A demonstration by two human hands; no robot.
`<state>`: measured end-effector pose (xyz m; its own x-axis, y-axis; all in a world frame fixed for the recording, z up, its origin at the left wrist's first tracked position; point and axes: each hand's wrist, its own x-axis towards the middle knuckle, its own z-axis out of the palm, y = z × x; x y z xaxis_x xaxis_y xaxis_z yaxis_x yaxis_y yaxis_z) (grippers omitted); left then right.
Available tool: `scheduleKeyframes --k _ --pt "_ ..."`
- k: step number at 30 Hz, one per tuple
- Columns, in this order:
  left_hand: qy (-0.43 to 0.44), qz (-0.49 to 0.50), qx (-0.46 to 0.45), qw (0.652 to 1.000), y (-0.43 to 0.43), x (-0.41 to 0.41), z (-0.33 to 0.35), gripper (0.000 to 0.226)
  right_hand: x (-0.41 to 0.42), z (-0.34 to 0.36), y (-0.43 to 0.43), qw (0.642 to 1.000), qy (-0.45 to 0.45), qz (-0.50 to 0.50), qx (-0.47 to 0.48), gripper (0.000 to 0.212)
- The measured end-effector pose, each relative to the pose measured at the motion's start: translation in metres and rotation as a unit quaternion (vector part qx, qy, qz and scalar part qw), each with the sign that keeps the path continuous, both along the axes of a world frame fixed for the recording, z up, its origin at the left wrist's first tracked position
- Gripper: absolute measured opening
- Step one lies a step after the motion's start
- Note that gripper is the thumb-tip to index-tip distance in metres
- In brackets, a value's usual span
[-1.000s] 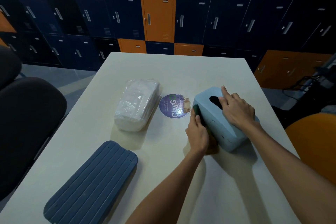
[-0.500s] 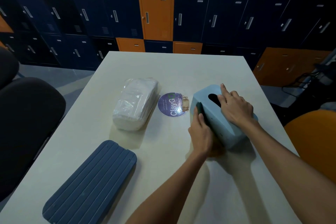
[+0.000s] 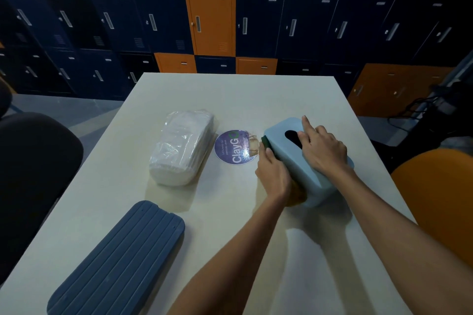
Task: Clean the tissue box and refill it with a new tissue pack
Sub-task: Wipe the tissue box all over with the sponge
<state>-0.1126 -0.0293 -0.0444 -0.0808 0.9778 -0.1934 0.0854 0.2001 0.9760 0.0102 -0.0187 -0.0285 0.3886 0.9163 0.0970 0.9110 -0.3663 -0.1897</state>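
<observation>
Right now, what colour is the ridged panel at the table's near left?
The ridged panel is dark slate blue; head view.

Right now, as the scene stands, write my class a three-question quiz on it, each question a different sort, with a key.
1. True or false: the right hand rests on top of the tissue box.
2. What does the left hand press against the box's side? A sponge; B cloth; C brush.
3. Fill in: the tissue pack lies to the ___ of the round sticker.
Key: 1 true; 2 A; 3 left.
</observation>
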Motion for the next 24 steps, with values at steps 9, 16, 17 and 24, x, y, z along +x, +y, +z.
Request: scheduleKeyframes --k 9,16,17,24 --pt "0.085 -0.077 0.035 0.993 0.001 -0.018 -0.025 0.04 -0.001 0.0 0.0 1.0 0.005 -0.001 0.001 0.054" --pt "-0.014 0.001 0.024 1.0 0.012 0.005 0.009 0.038 -0.001 0.0 0.0 1.0 0.006 -0.007 0.002 0.054" --pt "-0.023 0.002 0.022 1.0 0.001 0.008 0.01 0.04 -0.001 -0.001 0.001 1.0 0.005 -0.009 0.002 0.054" --pt "-0.026 -0.06 -0.028 0.997 -0.04 -0.001 -0.018 0.045 -0.002 -0.001 0.0 1.0 0.006 -0.007 0.003 0.054"
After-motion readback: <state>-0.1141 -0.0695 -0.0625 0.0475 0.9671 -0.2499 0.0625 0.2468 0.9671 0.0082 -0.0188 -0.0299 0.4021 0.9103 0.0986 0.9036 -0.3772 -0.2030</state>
